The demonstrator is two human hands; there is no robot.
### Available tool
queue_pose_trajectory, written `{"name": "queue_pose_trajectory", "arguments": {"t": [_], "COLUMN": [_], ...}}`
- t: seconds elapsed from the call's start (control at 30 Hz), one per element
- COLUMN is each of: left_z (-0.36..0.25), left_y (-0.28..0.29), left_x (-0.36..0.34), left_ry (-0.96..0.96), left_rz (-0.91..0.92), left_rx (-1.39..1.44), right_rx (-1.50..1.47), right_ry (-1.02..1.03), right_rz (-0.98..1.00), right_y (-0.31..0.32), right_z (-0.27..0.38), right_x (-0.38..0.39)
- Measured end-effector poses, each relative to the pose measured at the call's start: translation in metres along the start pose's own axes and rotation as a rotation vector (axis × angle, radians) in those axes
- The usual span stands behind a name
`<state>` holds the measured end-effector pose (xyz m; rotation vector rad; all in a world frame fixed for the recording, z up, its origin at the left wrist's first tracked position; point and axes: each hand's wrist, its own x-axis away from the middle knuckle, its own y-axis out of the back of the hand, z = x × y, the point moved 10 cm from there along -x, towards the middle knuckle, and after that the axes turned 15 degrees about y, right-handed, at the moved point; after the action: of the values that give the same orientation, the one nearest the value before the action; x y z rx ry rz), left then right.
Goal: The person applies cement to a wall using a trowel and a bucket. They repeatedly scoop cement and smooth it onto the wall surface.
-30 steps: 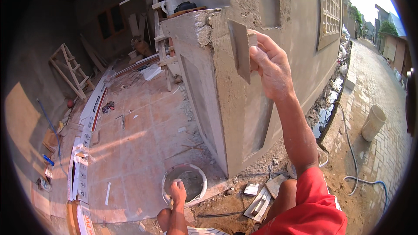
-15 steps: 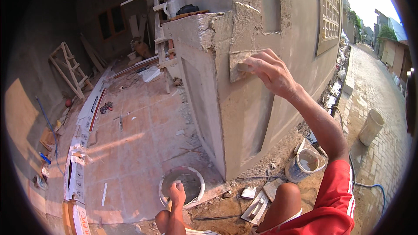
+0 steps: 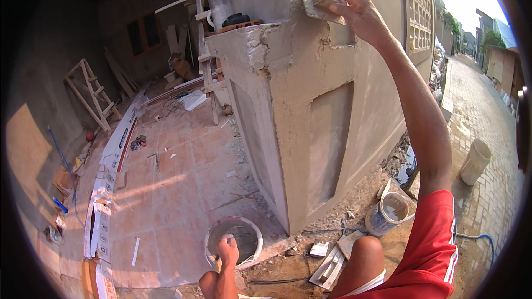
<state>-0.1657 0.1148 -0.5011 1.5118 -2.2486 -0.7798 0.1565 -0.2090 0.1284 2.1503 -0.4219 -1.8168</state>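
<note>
My right hand point(image 3: 360, 14) is raised to the upper part of the plastered wall corner point(image 3: 299, 105). Its fingers grip the block handle of a flat plastering float point(image 3: 327, 4), whose plate lies tilted against the wall. A recessed panel point(image 3: 332, 133) shows in the wall below. Low down, my left hand point(image 3: 227, 250) is closed over the near side of a round bucket point(image 3: 260, 243) of wet grey mortar point(image 3: 244, 238). A pale tip shows at its fingers, but what they hold cannot be made out.
On the ledge stand a water bottle point(image 3: 219, 0) and a dark object point(image 3: 236, 19). A white pail point(image 3: 382, 218) is near my knee, beside small wooden pieces point(image 3: 332, 266). Another bucket point(image 3: 475, 161) stands on the paved lane. Wooden ladders point(image 3: 91, 94) lean inside.
My right hand has carried the float upward along the wall, from above the recessed panel to the upper corner. The left hand stays over the bucket.
</note>
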Motion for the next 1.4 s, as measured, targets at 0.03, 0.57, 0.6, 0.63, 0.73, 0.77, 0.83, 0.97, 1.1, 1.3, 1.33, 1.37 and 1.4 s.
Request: {"name": "queue_pose_trajectory", "arguments": {"t": [0.03, 0.57, 0.6, 0.63, 0.73, 0.77, 0.83, 0.97, 1.1, 1.3, 1.33, 1.37, 1.4], "left_z": [0.003, -0.005, -0.001, -0.002, -0.004, -0.004, -0.003, 0.000, -0.003, -0.004, -0.004, -0.004, -0.006], "left_y": [0.002, 0.003, 0.005, 0.001, -0.003, -0.002, -0.001, 0.004, 0.005, 0.004, 0.007, 0.008, 0.008], "left_x": [-0.001, 0.002, 0.001, 0.000, 0.001, 0.001, 0.002, 0.002, 0.003, 0.005, 0.006, 0.006, 0.005], "left_ry": [0.009, -0.026, -0.030, -0.040, -0.058, -0.061, -0.045, -0.042, -0.056, -0.066, -0.054, -0.043, -0.046], "left_rz": [0.001, -0.011, -0.013, 0.000, 0.000, -0.009, -0.007, 0.003, -0.008, -0.015, -0.018, -0.020, -0.023], "left_rx": [-0.012, 0.015, 0.012, 0.017, 0.022, 0.021, 0.028, 0.047, 0.052, 0.069, 0.053, 0.038, 0.053], "right_rx": [-0.006, -0.125, -0.100, -0.061, 0.000, 0.009, 0.116, 0.065, 0.002, -0.298, -0.430, -0.544, -0.787], "right_ry": [0.005, 0.129, 0.124, 0.119, 0.175, 0.206, 0.339, 0.373, 0.364, 0.049, -0.118, -0.241, -0.381], "right_rz": [0.013, 0.071, -0.018, -0.034, -0.020, -0.006, 0.029, 0.129, 0.267, 0.515, 0.544, 0.411, 0.260], "right_y": [-0.009, -0.064, -0.050, -0.039, -0.032, -0.034, -0.047, -0.082, -0.123, -0.161, -0.164, -0.156, -0.147], "right_z": [0.006, 0.100, 0.094, 0.093, 0.091, 0.093, 0.106, 0.119, 0.130, 0.131, 0.127, 0.122, 0.119], "right_x": [0.007, 0.095, 0.072, 0.051, 0.009, 0.004, 0.009, 0.054, 0.128, 0.219, 0.226, 0.223, 0.214]}}
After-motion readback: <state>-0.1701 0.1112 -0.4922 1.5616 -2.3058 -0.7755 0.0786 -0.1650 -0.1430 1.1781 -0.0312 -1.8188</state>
